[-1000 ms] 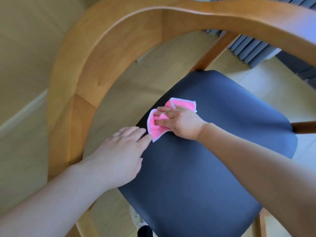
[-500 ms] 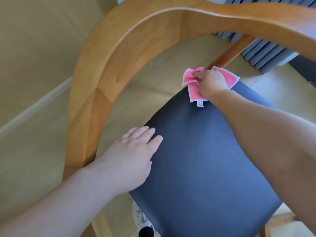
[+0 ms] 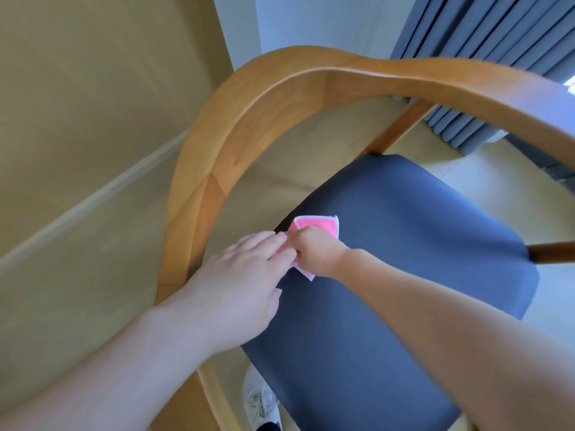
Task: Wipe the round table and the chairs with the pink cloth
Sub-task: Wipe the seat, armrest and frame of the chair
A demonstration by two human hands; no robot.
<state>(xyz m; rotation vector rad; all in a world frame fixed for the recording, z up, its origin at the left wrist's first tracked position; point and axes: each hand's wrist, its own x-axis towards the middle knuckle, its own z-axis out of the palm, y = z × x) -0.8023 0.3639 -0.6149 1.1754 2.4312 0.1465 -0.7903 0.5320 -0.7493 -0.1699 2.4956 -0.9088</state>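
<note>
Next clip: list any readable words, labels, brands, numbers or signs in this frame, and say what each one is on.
None readable in the head view.
pink cloth: no tag or print shows.
dark seat cushion and wooden backrest: bare, no label.
white shoe: no readable logo or text.

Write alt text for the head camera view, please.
A right hand grips a pink cloth against the left edge of a dark blue chair seat, while the left hand rests flat beside it, fingertips touching the cloth. A curved wooden backrest arcs above.
</note>
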